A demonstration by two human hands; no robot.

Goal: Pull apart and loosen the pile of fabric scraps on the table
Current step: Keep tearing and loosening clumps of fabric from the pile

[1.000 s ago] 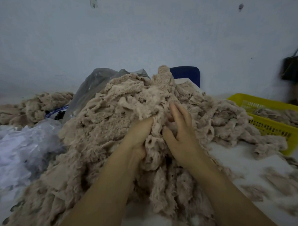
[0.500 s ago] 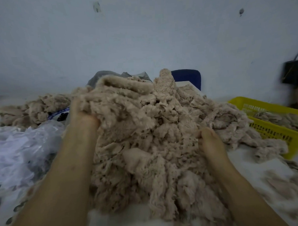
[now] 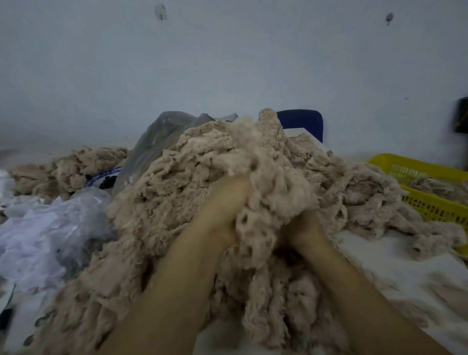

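A big heap of beige, fluffy fabric scraps (image 3: 174, 190) covers the middle of the white table (image 3: 378, 254). Both of my hands are pushed into the heap's near side, close together. My left hand (image 3: 223, 204) has its fingers buried in a clump of scraps and grips it. My right hand (image 3: 302, 228) is mostly hidden under a lifted bunch of scraps (image 3: 270, 181) that drapes over it; only its heel and wrist show. That bunch is blurred with motion.
A yellow plastic basket (image 3: 438, 208) with more scraps stands at the right. White and clear plastic bags (image 3: 42, 234) lie at the left, a smaller scrap pile (image 3: 66, 168) behind them. A grey bag (image 3: 161, 135) and a blue chair back (image 3: 303, 123) stand behind the heap.
My hands were spread wide at the heap's left and right sides; now they have come back together at its middle, gripping and lifting a bunch of scraps.
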